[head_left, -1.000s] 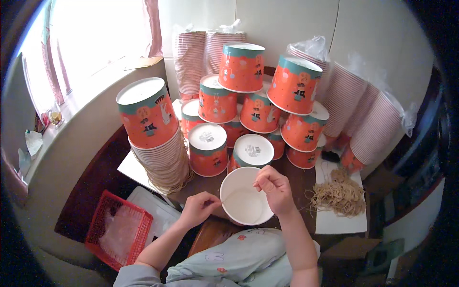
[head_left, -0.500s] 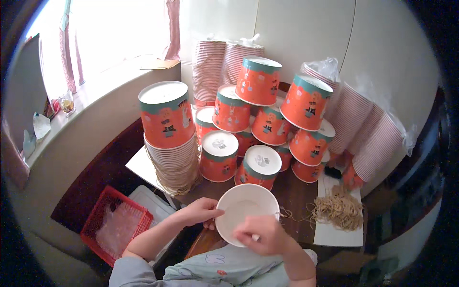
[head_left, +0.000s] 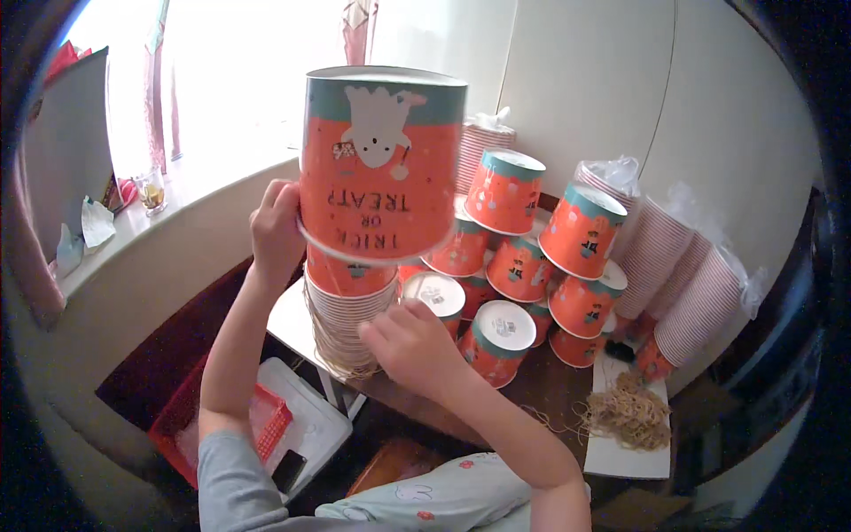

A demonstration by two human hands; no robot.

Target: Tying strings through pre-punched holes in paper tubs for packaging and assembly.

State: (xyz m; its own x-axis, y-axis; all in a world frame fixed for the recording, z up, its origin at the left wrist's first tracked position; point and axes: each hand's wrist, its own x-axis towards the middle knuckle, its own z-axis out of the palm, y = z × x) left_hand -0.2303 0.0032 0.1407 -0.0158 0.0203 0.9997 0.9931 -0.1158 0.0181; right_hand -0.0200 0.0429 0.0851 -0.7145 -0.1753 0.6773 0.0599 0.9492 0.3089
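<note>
My left hand [head_left: 277, 229] grips the lower rim of an orange paper bucket [head_left: 381, 177] with a teal band, upside down and raised above a tall stack of nested buckets [head_left: 353, 310]. Twine loops hang about that stack's side. My right hand [head_left: 417, 350] is in front of the stack, its fingers curled in; whatever they may hold is hidden. Several more orange upside-down buckets [head_left: 503, 191] are piled to the right, their white bases up. A heap of tan twine [head_left: 629, 412] lies on a white board [head_left: 620, 457] at the right.
Sleeves of nested buckets in clear plastic [head_left: 700, 288] lean by the wall. A red basket [head_left: 277, 421] and a white lid-like panel [head_left: 310, 434] are low on the left, with a dark phone-shaped object [head_left: 289, 470]. A glass [head_left: 151, 191] stands on the windowsill.
The bucket that was in my lap with its open mouth up is now upside down, lifted leftward over the stack. Both hands have risen, and my right hand has left the bucket's mouth.
</note>
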